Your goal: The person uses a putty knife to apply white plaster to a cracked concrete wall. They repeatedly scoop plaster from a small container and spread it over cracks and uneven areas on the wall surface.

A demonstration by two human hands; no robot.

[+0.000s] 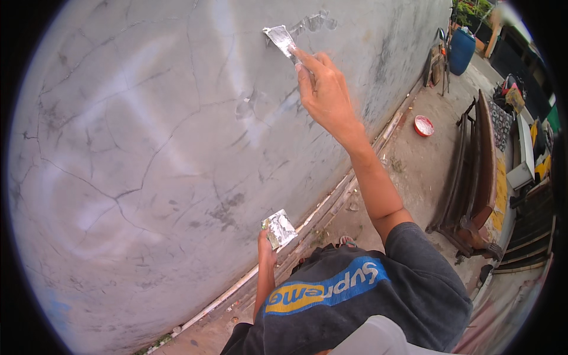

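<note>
scraper (280,39) pinched by right hand (330,99) | smeared plate (281,229) gripped by left hand (266,251) | scraper best kept shallow on wall (171,201), imo

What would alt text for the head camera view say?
A person's right hand holds a putty knife at a cracked gray wall, while the left hand holds a square, white-smeared plate. A red bowl sits on the ground.

I wear a dark grey T-shirt (429,290) with a short sleeve (404,235), a slanting blue-and-yellow lettered panel (326,286) across it; my forearms (376,180) are bare.
</note>
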